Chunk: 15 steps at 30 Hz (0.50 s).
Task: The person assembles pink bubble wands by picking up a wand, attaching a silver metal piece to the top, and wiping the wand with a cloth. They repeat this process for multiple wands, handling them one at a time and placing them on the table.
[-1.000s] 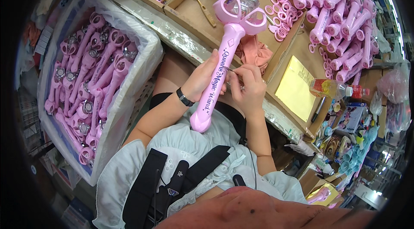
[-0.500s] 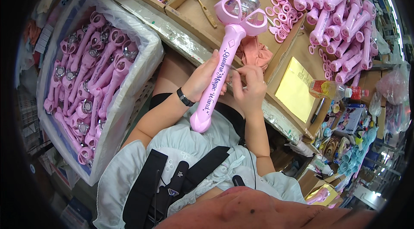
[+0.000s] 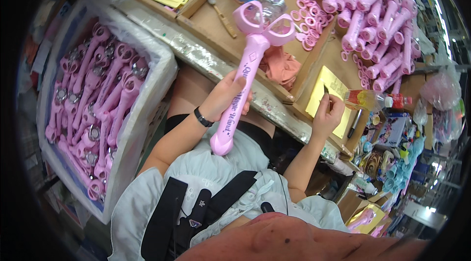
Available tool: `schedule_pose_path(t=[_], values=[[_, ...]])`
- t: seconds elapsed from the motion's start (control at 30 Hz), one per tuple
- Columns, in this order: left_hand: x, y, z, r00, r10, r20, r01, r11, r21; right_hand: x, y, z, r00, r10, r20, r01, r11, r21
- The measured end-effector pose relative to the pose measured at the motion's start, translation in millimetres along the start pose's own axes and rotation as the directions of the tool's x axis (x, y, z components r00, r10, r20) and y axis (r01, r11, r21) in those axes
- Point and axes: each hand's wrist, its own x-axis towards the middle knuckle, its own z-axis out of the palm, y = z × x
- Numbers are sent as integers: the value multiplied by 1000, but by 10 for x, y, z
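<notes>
My left hand [image 3: 223, 98] is wrapped round the handle of a pink toy wand [image 3: 252, 47]. The wand stands tilted in front of me, its looped head with a clear, shiny centre pointing away and its rounded butt near my lap. Dark lettering runs down the handle, partly covered by my fingers. Over the yellow sheet [image 3: 338, 83] on the right, my right hand [image 3: 328, 116] is closed in a pinch. A small, thin dark piece [image 3: 326, 90] sticks up from its fingertips; its kind cannot be made out.
A lined crate [image 3: 169, 77] of pink wands stands at my left. The cardboard tray [image 3: 196, 15] holds a toothbrush [image 3: 222, 17], pink rings [image 3: 308, 20] and an orange cloth [image 3: 282, 66]. Wand handles [image 3: 378, 20] are heaped at the far right, near a bottle [image 3: 363, 100] and a marker [image 3: 355, 123].
My right hand has left the wand's side and moved right, over the yellow sheet. My left hand still holds the wand, slightly further left. The whole view has shifted a little.
</notes>
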Motion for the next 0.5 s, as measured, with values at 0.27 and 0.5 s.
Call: schedule_pose_path(t=[0.27,0.5], values=[[20,-29,-258,987,-28,157,28,1000,6,449,557,-398,977,27,213,0,992,-129],[-21,-57,-285,987,-50,151,64,994,-88,1167,1186,-93,716,187,673,117,918,-379]])
